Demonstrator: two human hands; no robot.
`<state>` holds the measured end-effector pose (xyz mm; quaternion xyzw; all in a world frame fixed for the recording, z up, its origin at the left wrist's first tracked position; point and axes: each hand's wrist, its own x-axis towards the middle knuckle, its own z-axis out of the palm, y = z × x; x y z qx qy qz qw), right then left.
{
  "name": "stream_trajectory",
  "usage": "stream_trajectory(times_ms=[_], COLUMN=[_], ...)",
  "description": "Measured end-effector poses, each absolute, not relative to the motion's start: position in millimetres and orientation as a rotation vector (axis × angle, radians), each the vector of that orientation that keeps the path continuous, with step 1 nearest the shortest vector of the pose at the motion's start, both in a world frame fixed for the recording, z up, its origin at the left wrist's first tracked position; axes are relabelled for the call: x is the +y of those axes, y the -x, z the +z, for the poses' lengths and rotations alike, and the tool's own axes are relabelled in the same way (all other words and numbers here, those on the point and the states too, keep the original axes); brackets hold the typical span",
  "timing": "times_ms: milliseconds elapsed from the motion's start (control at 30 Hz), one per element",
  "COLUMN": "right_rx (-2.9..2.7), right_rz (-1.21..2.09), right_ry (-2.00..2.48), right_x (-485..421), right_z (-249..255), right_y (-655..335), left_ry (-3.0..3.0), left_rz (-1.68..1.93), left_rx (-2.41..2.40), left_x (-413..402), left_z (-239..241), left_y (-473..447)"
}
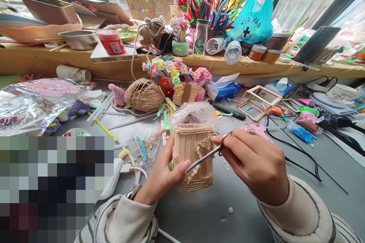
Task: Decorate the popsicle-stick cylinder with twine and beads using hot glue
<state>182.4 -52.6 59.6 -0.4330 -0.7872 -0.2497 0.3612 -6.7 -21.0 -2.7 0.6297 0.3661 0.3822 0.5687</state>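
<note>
Between the two hands, over the near part of a grey tabletop [199,220], is a small container of upright wooden slats [184,146] bound with twine near top and bottom; whether its base touches the table cannot be told. The left hand [162,180] is partly closed around its left side, thumb across the front, fingers along the edge. The right hand [256,159] has its fingers bent around the ring handles of a slim metal tool [203,159], whose tip lies across the front close to the left thumb. A clear plastic bag [207,112] shows at the container's top. Farther back are a ball of twine [145,95] and a blue tissue pack [224,90]; a pink tool [255,128] lies just beyond the right hand. Along the raised ledge [114,67] stand a red tub [110,41], a glass bottle [200,38] and a turquoise bag [253,11]
</note>
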Motion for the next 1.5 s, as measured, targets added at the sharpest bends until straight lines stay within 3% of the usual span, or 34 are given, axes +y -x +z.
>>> stream_trajectory(times_ms=[500,1500], right_rx=[-1.947,-1.727], right_rz=[-0.447,-0.437], right_ry=[1.138,1.119], right_x=[-49,-56], right_z=[52,40], right_y=[-179,-168], left_ry=[-1.371,-1.163], left_rz=[1.011,0.976], left_rx=[0.851,0.718], left_x=[-23,-29], left_z=[3,3], left_y=[2,-4])
